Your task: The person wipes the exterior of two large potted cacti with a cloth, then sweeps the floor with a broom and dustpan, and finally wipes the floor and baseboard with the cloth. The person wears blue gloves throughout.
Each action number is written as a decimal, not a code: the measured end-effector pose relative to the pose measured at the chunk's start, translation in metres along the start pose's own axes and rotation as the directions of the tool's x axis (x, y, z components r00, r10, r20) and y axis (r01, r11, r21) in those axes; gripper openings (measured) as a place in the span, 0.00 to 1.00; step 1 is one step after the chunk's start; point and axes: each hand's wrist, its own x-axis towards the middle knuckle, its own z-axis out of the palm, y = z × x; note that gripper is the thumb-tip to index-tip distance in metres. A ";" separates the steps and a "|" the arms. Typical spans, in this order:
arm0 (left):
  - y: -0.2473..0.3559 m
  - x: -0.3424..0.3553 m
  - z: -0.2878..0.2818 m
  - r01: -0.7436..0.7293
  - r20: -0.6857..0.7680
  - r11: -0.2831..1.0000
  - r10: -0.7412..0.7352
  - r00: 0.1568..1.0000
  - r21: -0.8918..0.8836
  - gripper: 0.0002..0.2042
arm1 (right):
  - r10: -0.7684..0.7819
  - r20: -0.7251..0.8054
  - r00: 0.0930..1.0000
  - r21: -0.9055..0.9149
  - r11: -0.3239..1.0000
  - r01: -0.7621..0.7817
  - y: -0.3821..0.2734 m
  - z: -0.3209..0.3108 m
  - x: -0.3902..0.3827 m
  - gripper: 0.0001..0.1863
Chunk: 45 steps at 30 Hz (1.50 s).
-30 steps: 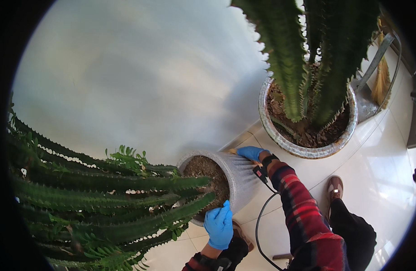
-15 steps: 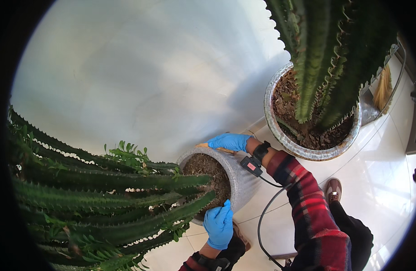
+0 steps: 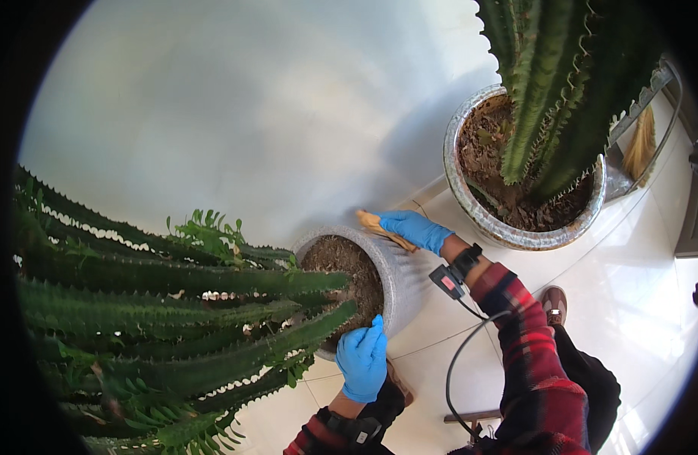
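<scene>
Right hand (image 3: 415, 230) moved down along the pot (image 3: 400, 282) holding cactus (image 3: 212, 283) and soil (image 3: 335, 255).

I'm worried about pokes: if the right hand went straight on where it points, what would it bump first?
Past the tan cloth it holds, the right hand would probably meet the pale wall first, though depth is unclear; the grey pot's rim sits just below that line in the picture.

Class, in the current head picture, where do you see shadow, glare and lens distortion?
Head view: soft shadow on the wall, beside the glazed pot; head view: bright glare on the tiled floor, lower right; head view: black fisheye surround, rounded at the sides.
</scene>
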 end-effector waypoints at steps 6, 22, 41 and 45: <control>-0.001 0.000 0.002 0.003 -0.009 1.000 -0.003 1.000 0.013 0.19 | -0.348 0.040 0.937 -0.010 0.937 0.348 -0.068 0.037 -0.013 0.23; -0.001 0.003 0.004 -0.060 -0.083 0.997 0.063 0.995 0.040 0.16 | -0.466 -0.075 0.881 -0.603 0.725 0.332 -0.071 0.061 -0.057 0.23; 0.001 0.005 0.006 0.006 -0.087 1.000 -0.003 0.996 0.026 0.16 | -0.318 -0.242 0.916 -0.564 0.815 0.134 -0.102 0.077 -0.044 0.19; 0.004 0.007 0.004 -0.024 -0.127 0.999 0.021 0.992 -0.021 0.16 | -0.274 -0.304 0.912 -0.526 0.847 0.079 -0.094 0.085 -0.054 0.19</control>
